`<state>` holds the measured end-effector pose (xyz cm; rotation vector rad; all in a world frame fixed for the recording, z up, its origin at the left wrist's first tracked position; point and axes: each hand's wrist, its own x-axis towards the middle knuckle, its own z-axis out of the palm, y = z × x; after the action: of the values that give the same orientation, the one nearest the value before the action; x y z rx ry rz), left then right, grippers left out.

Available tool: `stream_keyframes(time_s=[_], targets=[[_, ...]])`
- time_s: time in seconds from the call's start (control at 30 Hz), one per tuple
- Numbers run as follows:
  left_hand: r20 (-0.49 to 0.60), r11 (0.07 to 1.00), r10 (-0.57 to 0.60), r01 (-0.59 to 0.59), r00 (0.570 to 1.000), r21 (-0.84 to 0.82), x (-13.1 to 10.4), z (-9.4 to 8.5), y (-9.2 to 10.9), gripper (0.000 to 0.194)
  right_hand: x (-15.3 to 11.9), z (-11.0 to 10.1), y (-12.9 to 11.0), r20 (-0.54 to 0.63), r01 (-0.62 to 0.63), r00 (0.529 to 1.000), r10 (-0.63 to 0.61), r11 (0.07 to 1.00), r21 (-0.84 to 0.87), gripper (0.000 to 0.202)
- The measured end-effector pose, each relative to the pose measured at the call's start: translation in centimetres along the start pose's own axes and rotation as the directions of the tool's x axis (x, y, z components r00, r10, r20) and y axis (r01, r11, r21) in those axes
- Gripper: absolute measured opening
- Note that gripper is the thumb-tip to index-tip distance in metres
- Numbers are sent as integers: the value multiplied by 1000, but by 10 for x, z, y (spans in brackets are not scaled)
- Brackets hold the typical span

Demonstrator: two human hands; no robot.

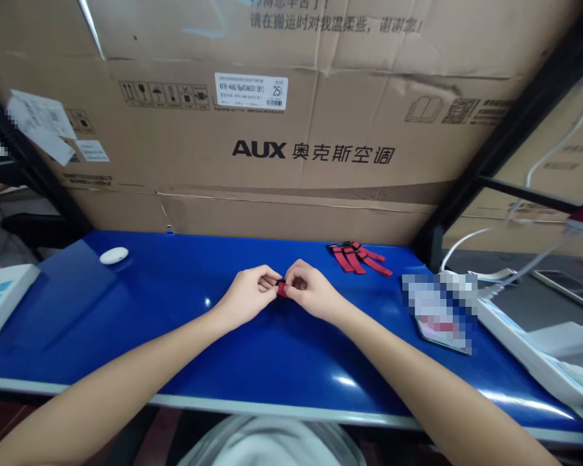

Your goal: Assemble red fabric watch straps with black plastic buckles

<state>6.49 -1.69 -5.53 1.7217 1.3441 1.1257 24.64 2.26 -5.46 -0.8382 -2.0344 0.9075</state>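
Note:
Over the middle of the blue table [199, 362], my two hands meet around a small red strap with a black end [282, 289]. My left hand [247, 294] pinches its left side, near the black part. From the other side, my right hand [313, 291] grips the red part between thumb and fingers. Much of the strap is hidden by my fingertips. Behind my right hand, several red straps with black ends [357, 257] lie fanned out in a small pile.
A large cardboard box [184, 149] stands behind the table between black frame posts. A white round object [114, 255] lies at the back left. To the right are a blurred phone-like device [442, 317], a white power strip [525, 349] and cables. A white-and-blue box [4, 301] sits far left.

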Motion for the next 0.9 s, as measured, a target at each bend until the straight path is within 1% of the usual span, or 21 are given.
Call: stream_keyframes(time_s=[0.1,0.27,0.43,0.53,0.6,0.63,0.7,0.73,0.8,0.87,0.9], targets=[[11,999,19,-19,1000,29,-3,1,3,20,-2,4,-2,-5,-12,1000,11,999,-36,14],[16,999,32,-32,999,8,-3,1,3,19,-3,4,-5,-6,9,1000,-10,997,-72,16],[31,998,38,-40,999,49,-4,2,4,19,-5,3,-8,14,80,997,-78,982,-174,18],[30,998,42,-43,999,55,-5,1,7,18,-5,4,-8,16,109,994,-108,977,-181,17],[36,999,41,-42,999,10,-5,0,8,18,-4,4,-6,-3,83,996,-84,989,-127,15],[42,999,33,-32,999,-26,-4,-1,8,18,-4,5,-4,-13,59,998,-60,996,-70,13],[61,993,-1,9,998,-120,-2,-4,9,20,-2,6,-1,-5,-15,1000,16,993,115,13],[77,984,-24,37,997,-175,-1,-5,9,23,-1,6,0,18,-61,998,58,972,226,17],[130,955,-60,95,990,-282,-1,-7,10,30,0,4,1,85,-138,990,112,898,417,28],[198,924,-74,142,977,-355,-1,-10,12,34,1,0,1,134,-158,985,104,852,499,33],[227,915,-77,160,971,-371,-2,-11,13,34,2,-4,3,135,-143,987,86,858,494,31]])
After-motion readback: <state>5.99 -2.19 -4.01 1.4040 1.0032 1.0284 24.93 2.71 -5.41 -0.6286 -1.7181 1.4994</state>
